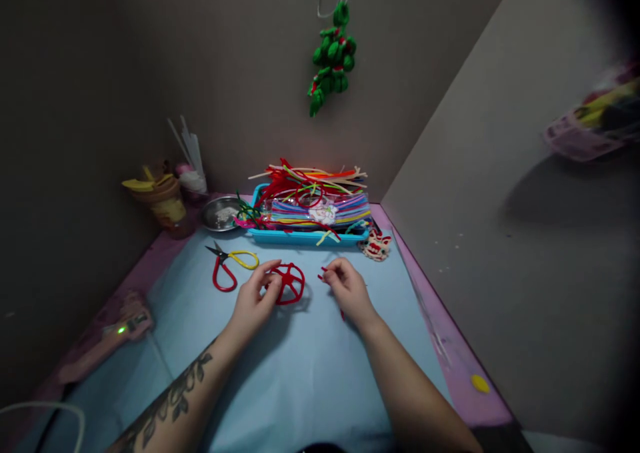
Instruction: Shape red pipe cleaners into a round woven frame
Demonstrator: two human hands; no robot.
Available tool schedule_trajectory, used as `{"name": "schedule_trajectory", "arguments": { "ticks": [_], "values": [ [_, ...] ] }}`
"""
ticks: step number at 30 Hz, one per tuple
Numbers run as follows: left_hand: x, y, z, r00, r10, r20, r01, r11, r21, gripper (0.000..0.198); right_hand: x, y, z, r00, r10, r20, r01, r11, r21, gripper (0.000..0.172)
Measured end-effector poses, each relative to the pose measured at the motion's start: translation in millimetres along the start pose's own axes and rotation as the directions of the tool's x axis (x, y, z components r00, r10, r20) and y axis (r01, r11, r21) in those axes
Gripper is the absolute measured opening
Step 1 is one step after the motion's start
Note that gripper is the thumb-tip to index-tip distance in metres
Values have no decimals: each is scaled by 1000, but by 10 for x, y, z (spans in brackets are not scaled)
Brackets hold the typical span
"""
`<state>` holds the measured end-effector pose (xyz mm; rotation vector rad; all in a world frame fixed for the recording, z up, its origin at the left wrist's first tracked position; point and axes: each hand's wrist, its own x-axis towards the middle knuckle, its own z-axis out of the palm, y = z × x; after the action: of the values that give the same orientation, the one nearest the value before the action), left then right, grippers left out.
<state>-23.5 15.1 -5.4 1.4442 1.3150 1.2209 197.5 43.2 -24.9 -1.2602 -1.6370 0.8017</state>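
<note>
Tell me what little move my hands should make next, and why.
I'd probably bring the right hand leftward, towards the red spoked ring. The left hand holds that ring by its side, while the right pinches a thin red piece of similar colour, and a gap over the blue sheet separates the two.

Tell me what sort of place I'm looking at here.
Probably a craft corner: there's a blue tray heaped with colorful pipe cleaners, a pair of scissors, and what looks like a pink glue gun.
</note>
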Motion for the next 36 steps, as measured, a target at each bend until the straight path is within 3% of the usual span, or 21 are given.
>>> {"name": "schedule_trajectory", "arguments": {
  "ticks": [4, 9, 14, 21, 26, 31, 36],
  "values": [
    [-26, -18, -8, 994, 106, 33, -109, 986, 128, 38, -128, -224, 102, 983, -133, 128, 126, 990, 60, 7],
    [-25, -58, -20, 991, 118, 70, -128, 978, 166, 34, -152, -313, 127, 962, -226, 152, 221, 974, 53, 9],
    [-10, -91, -25, 976, 184, 114, -206, 952, 225, 33, -155, -290, 144, 966, -223, 128, 221, 975, 29, 8],
    [12, -77, -27, 952, 226, 206, -279, 916, 287, 32, -155, -300, 159, 939, -301, 168, 312, 949, -42, 14],
    [10, -88, -21, 949, 211, 234, -277, 913, 301, 31, -162, -265, 188, 931, -310, 192, 324, 945, -47, 14],
    [2, -99, -14, 954, 171, 247, -245, 917, 313, 32, -177, -250, 204, 939, -320, 128, 334, 937, -102, 13],
    [21, -141, -12, 951, 186, 248, -263, 907, 329, 33, -171, -250, 212, 932, -248, 264, 275, 959, -70, 15]
  ]
}}
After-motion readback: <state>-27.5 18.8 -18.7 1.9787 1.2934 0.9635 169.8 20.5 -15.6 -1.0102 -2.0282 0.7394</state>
